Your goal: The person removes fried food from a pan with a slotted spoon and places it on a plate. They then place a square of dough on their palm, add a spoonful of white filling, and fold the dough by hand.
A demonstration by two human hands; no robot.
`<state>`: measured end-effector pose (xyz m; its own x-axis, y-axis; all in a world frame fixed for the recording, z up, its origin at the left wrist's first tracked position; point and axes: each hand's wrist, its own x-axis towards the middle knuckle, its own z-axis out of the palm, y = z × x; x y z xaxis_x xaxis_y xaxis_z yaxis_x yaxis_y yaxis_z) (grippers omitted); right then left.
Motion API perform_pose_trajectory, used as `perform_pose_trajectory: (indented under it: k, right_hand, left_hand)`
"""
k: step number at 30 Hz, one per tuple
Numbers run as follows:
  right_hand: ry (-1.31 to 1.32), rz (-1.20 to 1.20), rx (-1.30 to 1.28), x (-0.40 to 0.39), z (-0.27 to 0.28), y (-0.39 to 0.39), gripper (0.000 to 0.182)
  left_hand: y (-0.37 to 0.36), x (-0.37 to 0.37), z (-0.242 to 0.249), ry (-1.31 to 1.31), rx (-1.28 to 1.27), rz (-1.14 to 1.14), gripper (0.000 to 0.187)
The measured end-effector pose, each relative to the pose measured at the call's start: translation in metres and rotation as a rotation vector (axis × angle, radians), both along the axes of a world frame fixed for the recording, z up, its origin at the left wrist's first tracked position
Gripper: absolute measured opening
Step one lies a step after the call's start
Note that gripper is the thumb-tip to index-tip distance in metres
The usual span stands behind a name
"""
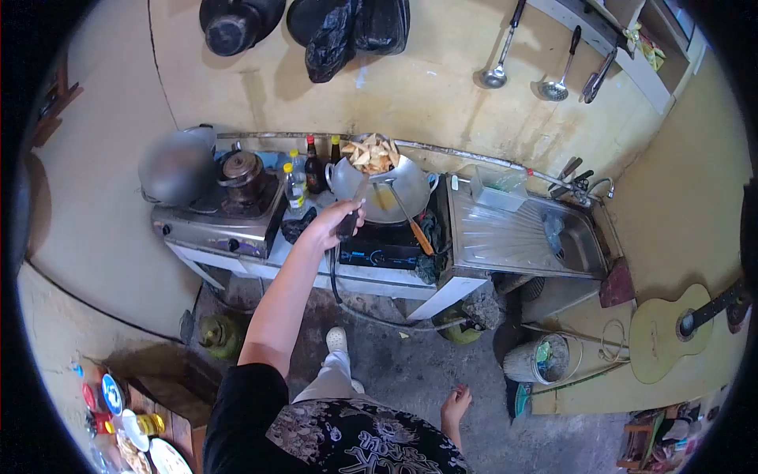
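My left hand (338,221) reaches out over the stove, its fingers wrapped round the dark handle of a skimmer. The skimmer's metal shaft (361,189) runs up to a bowl of fried, golden-brown pieces (371,154), held above the far rim of a wok (410,183). Some yellowish liquid (385,197) shows in the wok's bottom. A spatula (412,220) with an orange-brown handle rests in the wok and leans over its near rim. Low by my side hangs my right hand (455,404), loosely curled, with nothing visible in it.
Bottles (313,166) stand left of the wok. Further left, a kettle (241,175) and a large pot (178,167) sit on a second stove (213,229). A sink (580,241) lies to the right. Gas cylinders (221,336), a bucket (537,359) and a guitar (669,332) are lower down.
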<state>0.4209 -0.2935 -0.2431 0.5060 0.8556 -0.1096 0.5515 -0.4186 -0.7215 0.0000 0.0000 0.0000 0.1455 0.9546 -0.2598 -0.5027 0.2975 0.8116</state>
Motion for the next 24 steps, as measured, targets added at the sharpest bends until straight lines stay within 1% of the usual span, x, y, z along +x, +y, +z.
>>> perform_pose_trajectory:
  k: [2, 3, 5, 6, 9, 11, 12, 14, 16, 17, 18, 19, 20, 21, 24]
  right_hand:
    - [0.015, 0.001, 0.087, -0.008, -0.019, -0.006, 0.022]
    - [-0.086, 0.041, 0.039, 0.04, 0.001, -0.036, 0.022]
    - [-0.123, 0.117, 0.02, 0.023, -0.004, -0.026, 0.022]
    - [-0.113, 0.15, 0.01, 0.014, -0.007, -0.032, 0.022]
    - [-0.129, 0.251, 0.033, 0.014, -0.01, -0.03, 0.021]
    - [-0.144, 0.32, 0.076, 0.016, -0.008, -0.028, 0.021]
    - [-0.137, 0.322, 0.06, 0.011, -0.001, -0.025, 0.02]
    - [-0.129, 0.343, 0.021, 0.001, 0.016, -0.019, 0.019]
    - [-0.179, 0.411, 0.048, 0.0, -0.002, -0.009, 0.019]
    - [-0.203, 0.457, 0.059, 0.0, -0.008, -0.006, 0.019]
    - [-0.199, 0.516, 0.075, -0.004, -0.009, -0.004, 0.019]
    - [-0.191, 0.575, 0.088, -0.017, -0.003, -0.001, 0.019]
    - [-0.182, 0.63, 0.095, -0.03, 0.004, -0.001, 0.018]
    - [-0.178, 0.676, 0.097, -0.044, 0.006, -0.001, 0.018]
    - [-0.145, 0.809, 0.138, -0.098, 0.005, -0.008, 0.019]
  left_hand:
    - [0.006, -0.006, -0.002, -0.017, 0.026, 0.007, 0.017]
    - [-0.015, 0.027, -0.025, -0.049, -0.005, 0.012, 0.018]
    - [-0.001, 0.021, -0.048, 0.055, 0.005, 0.028, 0.019]
    - [-0.002, 0.012, -0.067, 0.051, 0.008, -0.004, 0.017]
    - [-0.006, 0.015, -0.095, -0.081, -0.027, -0.01, 0.019]
    - [-0.015, 0.02, -0.094, -0.192, 0.019, -0.023, 0.02]
    - [-0.023, 0.02, -0.09, -0.175, 0.033, 0.017, 0.021]
    - [-0.05, 0.014, -0.06, -0.191, 0.058, 0.049, 0.022]
    - [-0.084, -0.005, -0.024, -0.216, 0.078, 0.053, 0.021]
    - [-0.102, -0.018, -0.016, -0.256, 0.097, 0.058, 0.019]
    - [-0.127, -0.032, 0.001, -0.296, 0.119, 0.073, 0.015]
    - [-0.152, -0.048, 0.013, -0.293, 0.146, 0.059, 0.013]
    - [-0.183, -0.062, 0.024, -0.277, 0.135, 0.099, 0.013]
    - [-0.218, -0.074, 0.044, -0.256, 0.126, 0.132, 0.013]
    - [-0.313, -0.122, 0.068, -0.146, 0.101, 0.258, 0.012]
